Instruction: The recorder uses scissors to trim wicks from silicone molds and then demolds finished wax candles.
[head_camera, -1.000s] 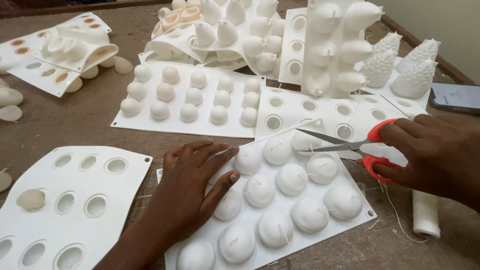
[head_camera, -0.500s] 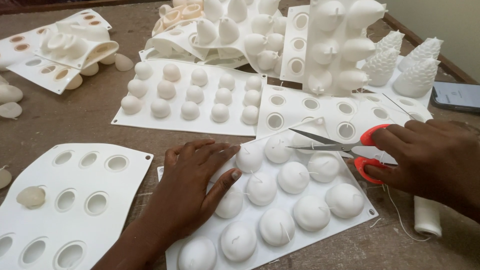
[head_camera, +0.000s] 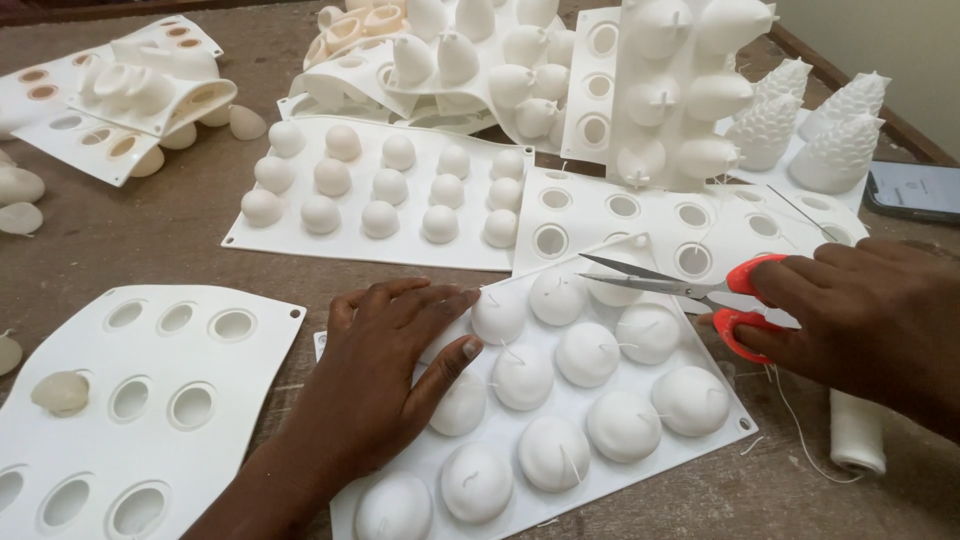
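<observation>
My left hand (head_camera: 385, 375) lies flat on the near-left part of a white silicone mould (head_camera: 735, 425) studded with round domes, fingers spread over two of them. My right hand (head_camera: 865, 320) grips red-handled scissors (head_camera: 675, 288) with the blades slightly apart, pointing left above the mould's far row of domes. Thin white wick ends stick out of several domes.
A white mould with oval holes (head_camera: 140, 400) lies at the near left. A domed mould (head_camera: 385, 195) and a holed one (head_camera: 640, 215) sit behind, with piled moulds (head_camera: 520, 60) and cone shapes (head_camera: 835, 135) beyond. A thread spool (head_camera: 855, 435) and a phone (head_camera: 915, 190) are on the right.
The scissors and my right hand have shifted slightly left and down toward the far domes. My left hand has stayed pressed on the mould.
</observation>
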